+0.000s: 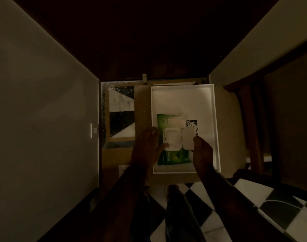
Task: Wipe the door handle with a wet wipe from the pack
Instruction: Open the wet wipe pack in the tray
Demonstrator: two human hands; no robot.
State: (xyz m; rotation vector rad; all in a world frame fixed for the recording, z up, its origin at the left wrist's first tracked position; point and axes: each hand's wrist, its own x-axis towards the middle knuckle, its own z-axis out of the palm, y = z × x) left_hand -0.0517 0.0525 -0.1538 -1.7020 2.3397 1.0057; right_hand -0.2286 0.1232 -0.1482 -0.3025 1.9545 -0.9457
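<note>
Pack (173,142): green wet-wipe pack, flat in the tray, in the tray's near-left part.
Lid (189,139): white flap swung open to the right of the pack's white opening frame.
Wipe (177,119): loose white sheet on the pack's far end.
Tray (212,109): white, shallow, on a tan stool.
Left hand (146,145): fingers spread, pressing on the pack's left edge; thumb touching the frame; not clenched.
Right hand (202,151): at the pack's right side, fingertips against the lid's edge; whether it pinches the lid, cannot tell.
Floor (206,198): black-and-white tiles, nearer than the tray.
Light: dim.
</note>
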